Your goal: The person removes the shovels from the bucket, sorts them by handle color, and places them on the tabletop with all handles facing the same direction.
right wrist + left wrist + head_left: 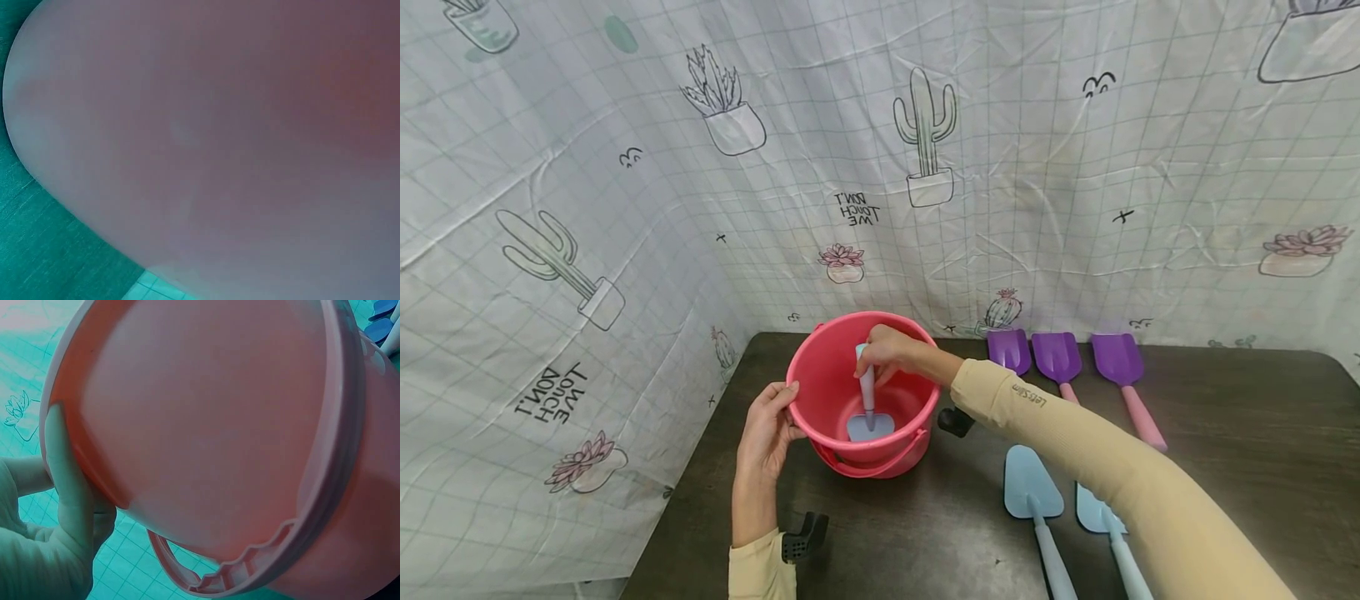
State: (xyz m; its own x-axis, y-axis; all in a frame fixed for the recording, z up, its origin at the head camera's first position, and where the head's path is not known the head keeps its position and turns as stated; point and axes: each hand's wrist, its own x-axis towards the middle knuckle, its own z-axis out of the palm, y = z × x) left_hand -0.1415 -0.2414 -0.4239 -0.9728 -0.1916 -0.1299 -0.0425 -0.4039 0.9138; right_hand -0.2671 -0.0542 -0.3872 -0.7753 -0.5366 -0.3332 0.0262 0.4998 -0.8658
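Observation:
A red plastic bucket (817,379) stands on the dark table, its handle (868,472) hanging down at the near side. My left hand (766,425) grips the bucket's left rim, thumb over the edge; the left wrist view shows this hand (70,500) and the pink-looking bucket wall (206,425) close up. Inside the bucket, my right hand (891,350) holds a pale blue toy trowel (871,427) upright by its handle, blade down near the bottom. A blurred pinkish surface (200,144) fills most of the right wrist view, hiding the right hand there.
Three purple shovels (1117,358) with pink handles lie along the table's back, right of the bucket. Two pale blue trowels (1032,483) lie nearer, one partly behind the right sleeve (1097,450). A printed white cloth (1037,167) hangs behind and left of the table (940,533).

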